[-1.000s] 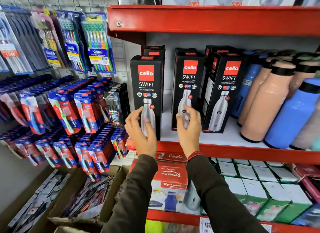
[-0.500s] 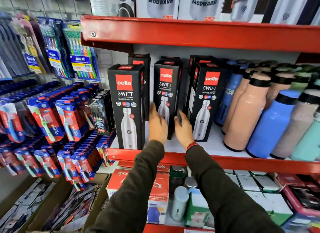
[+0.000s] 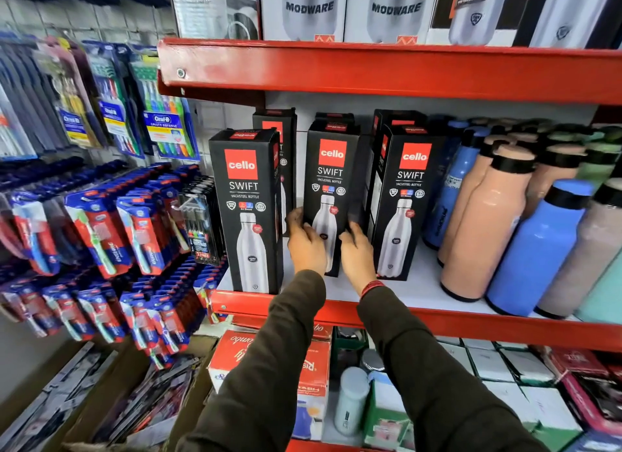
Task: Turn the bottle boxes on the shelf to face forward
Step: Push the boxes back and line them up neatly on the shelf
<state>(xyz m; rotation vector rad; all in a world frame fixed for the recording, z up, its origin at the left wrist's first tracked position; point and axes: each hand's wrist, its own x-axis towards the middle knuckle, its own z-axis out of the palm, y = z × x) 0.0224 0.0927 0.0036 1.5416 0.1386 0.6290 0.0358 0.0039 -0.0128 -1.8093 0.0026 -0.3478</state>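
Observation:
Three black bottle boxes with red logos stand in the front row of the red shelf (image 3: 437, 323). The left box (image 3: 247, 212) faces forward at the shelf's front edge. The middle box (image 3: 331, 182) stands further back, and both hands grip its lower part. My left hand (image 3: 304, 241) holds its left side. On its right side lies my right hand (image 3: 356, 251). The right box (image 3: 405, 199) is turned slightly, showing its left side. More black boxes (image 3: 276, 128) stand behind them.
Loose peach and blue bottles (image 3: 538, 243) crowd the shelf's right half. White boxes (image 3: 397, 10) fill the shelf above. Toothbrush packs (image 3: 111, 229) hang on the wall at left. Cartons and small boxes (image 3: 505, 367) fill the shelf below.
Both hands left the front-left box and moved back to the middle box, now gripping its two sides. The view has shifted up and closer to the shelf.

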